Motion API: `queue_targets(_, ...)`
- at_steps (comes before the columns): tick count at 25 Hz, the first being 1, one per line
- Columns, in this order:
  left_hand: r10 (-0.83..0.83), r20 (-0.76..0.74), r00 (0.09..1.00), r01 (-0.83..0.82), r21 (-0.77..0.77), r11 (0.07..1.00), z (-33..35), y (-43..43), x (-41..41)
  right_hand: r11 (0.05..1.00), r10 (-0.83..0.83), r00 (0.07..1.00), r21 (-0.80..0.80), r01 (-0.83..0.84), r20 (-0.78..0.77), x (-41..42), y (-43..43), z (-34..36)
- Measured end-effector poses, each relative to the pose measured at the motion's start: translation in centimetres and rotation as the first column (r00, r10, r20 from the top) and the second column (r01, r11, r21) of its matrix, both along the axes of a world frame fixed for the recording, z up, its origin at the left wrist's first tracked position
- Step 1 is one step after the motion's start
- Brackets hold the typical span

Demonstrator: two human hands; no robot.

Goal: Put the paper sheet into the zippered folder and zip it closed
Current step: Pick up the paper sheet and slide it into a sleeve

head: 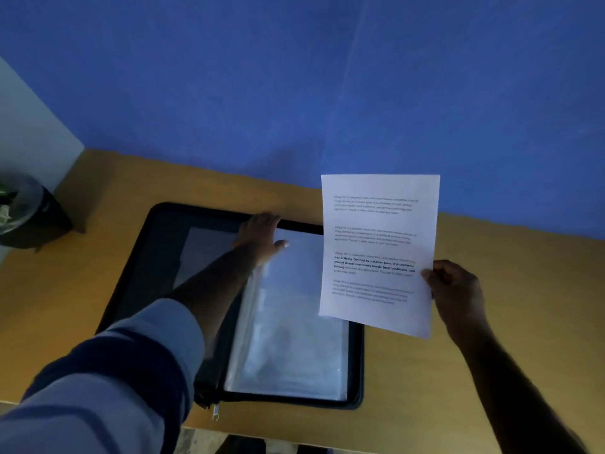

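Lying open and flat on the wooden counter (491, 290), the black folder (137, 257) shows its clear plastic sleeves (294, 322) on the right half and a dark inner panel with a grey pocket on the left. A zip pull (215, 412) hangs at the near edge by the spine.

The left hand (260, 237) rests palm down at the far edge of the folder, near the spine, on the top of the sleeves. Its fingers (265, 221) are extended and flat, grasping nothing. The forearm crosses the folder's left half; the sleeve (131, 371) is pale blue with dark bands.

The right hand (455, 286) holds the sheet (379, 250) by its right edge, fingers pinched on the paper. The sheet is raised off the counter, nearly upright, printed side toward the camera, with four blocks of text; the wording is too blurred to read. Its lower left corner overlaps the folder's right half in view.

A blue wall (294, 77) backs the counter. A dark bin (29, 214) with a clear liner stands at far left.
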State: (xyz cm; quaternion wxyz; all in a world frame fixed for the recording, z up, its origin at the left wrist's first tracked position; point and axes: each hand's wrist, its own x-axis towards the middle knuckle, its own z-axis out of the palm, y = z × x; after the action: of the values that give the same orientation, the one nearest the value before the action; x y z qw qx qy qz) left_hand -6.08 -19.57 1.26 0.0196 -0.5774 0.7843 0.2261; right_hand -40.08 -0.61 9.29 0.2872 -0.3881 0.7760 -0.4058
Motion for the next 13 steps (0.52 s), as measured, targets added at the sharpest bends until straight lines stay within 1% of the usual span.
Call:
queue_targets(6,-0.048,-0.064,0.997,0.042,-0.093,0.995,-1.3,1.6,1.3,0.999,-0.045,0.999,0.007,0.045,0.022,0.1,-1.5,0.1)
queue_targets(10,-0.090,-0.094,0.991,0.080,-0.106,0.991,-1.4,2.1,1.6,0.999,-0.043,0.999,-0.016,0.043,-0.002,0.7,-3.4,1.1)
queue_targets(13,-0.140,-0.133,0.981,0.115,-0.180,0.977,-1.3,2.4,1.5,0.999,-0.029,0.999,-0.023,0.028,-0.025,0.8,-5.7,1.9)
